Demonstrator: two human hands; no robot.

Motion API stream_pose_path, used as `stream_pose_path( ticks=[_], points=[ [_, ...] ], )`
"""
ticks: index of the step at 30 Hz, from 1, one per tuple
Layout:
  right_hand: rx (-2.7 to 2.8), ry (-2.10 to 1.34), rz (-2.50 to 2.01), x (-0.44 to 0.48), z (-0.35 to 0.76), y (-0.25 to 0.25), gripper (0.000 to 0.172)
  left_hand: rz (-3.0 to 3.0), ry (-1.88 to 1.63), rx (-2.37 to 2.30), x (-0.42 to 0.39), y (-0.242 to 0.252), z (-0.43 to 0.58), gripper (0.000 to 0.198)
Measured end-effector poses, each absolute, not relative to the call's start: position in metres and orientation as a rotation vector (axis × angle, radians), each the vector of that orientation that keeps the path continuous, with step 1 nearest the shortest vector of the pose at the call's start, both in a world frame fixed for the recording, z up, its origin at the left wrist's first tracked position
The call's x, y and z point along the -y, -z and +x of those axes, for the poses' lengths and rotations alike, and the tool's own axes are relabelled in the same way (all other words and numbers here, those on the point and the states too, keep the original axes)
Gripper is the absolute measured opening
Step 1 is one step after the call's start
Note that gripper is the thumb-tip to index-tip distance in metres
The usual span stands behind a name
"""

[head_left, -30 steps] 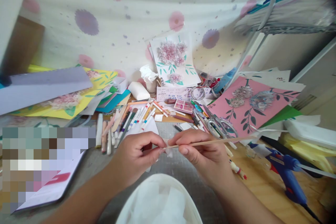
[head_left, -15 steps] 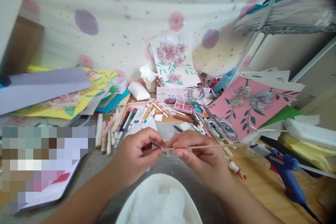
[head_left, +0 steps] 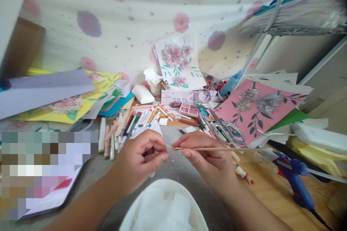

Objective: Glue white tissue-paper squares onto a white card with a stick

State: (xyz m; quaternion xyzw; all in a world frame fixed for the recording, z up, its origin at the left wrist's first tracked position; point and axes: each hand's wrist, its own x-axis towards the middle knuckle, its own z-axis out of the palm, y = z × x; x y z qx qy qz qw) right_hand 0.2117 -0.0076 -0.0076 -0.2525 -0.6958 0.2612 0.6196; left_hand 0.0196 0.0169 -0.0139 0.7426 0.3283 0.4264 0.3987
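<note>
A thin wooden stick (head_left: 230, 149) lies almost level in my right hand (head_left: 210, 162), gripped between thumb and fingers. Its long end points right, while the short tip shows just past the fingertips. My left hand (head_left: 143, 157) is closed in a pinch on a small, thin whitish piece of paper (head_left: 169, 148) beside that tip. Whether paper and stick touch is too small to tell. Below both hands stands a white bowl (head_left: 132, 205) holding thin white paper pieces (head_left: 168, 205).
A grey mat (head_left: 173, 173) lies under the hands. Markers (head_left: 141, 122), scissors (head_left: 229, 133) and a pink palette (head_left: 189, 109) crowd the far side. A blue glue gun (head_left: 295, 180) lies at right, near a pink flower card (head_left: 260, 112). A blurred-out screen (head_left: 62, 187) is at left.
My hands have parted slightly. The stick's tip and the whitish paper between the fingertips show more clearly, and the stick has shifted a little to the right.
</note>
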Motion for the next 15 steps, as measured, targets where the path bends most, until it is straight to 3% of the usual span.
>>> stream_pose_path(
  ticks=[8,15],
  points=[
    [1.483,-0.778,-0.583,0.0075,0.2062,0.0089,0.018,2.210,-1.215,-0.862,-0.0162,0.0127,0.0202,0.006],
    [1.343,-0.962,-0.621,0.0077,0.2032,0.0089,0.015,2.412,-1.288,-0.730,-0.0169,0.0131,0.0209,0.017]
  ],
)
